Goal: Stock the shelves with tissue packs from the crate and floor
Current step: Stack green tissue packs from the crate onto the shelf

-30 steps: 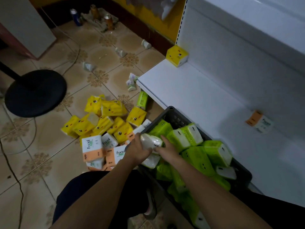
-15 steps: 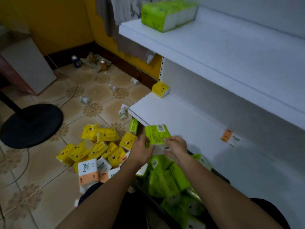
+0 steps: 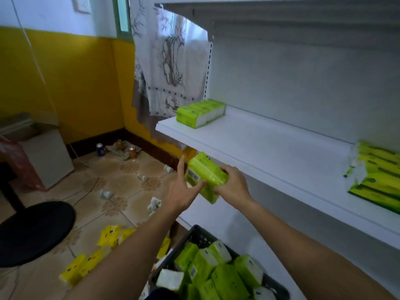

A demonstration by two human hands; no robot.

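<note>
In mid-frame the right hand (image 3: 234, 187) curls round a green pack (image 3: 205, 173), held just below the shelf (image 3: 270, 156) edge. The left hand (image 3: 181, 192), fingers spread and mostly straight, steadies its barcode end. Best to lift it clear of the lip, level it, then set it beside the row (image 3: 200, 113) at upper centre. The crate (image 3: 195, 233), at bottom centre, holds more.

The fingers (image 3: 225, 169) of my right hand (image 3: 234, 186) cover part of the green pack (image 3: 203, 169); its label (image 3: 191, 174) is unreadable. The crate (image 3: 195, 231) is cut off below, the shelf stack (image 3: 376, 182) at right.
</note>
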